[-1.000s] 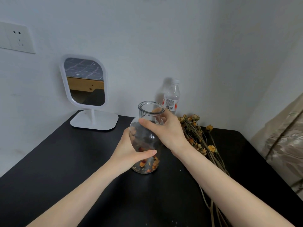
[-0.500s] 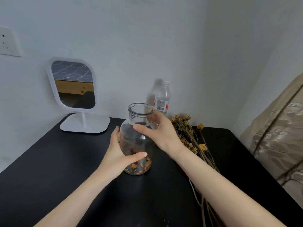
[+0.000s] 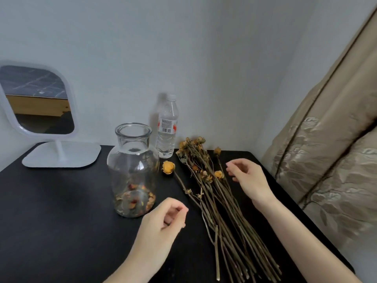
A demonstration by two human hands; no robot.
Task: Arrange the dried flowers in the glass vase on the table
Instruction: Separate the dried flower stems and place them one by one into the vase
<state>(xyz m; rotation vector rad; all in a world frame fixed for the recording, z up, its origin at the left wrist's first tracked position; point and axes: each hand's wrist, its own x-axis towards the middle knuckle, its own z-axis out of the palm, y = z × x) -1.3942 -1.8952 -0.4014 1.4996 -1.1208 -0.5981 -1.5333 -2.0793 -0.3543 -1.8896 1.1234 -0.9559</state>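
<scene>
At the left edge of the frame a white mirror (image 3: 38, 103) is standing on the black bench (image 3: 61, 211). Just left of centre, the glass vase (image 3: 133, 170) is sitting upright, holding only loose petals at its bottom and no stems. A water bottle (image 3: 167, 127) is standing behind it against the wall. I am holding my left hand (image 3: 163, 223) low at centre, fingers curled loosely and gripping nothing. Right of centre, the dried flowers (image 3: 214, 201) are lying flat in a bundle. My right hand (image 3: 247, 178) is hovering open and empty just beside the blooms. By my reading, the arranging is only beginning: every stem is waiting to go in.
</scene>
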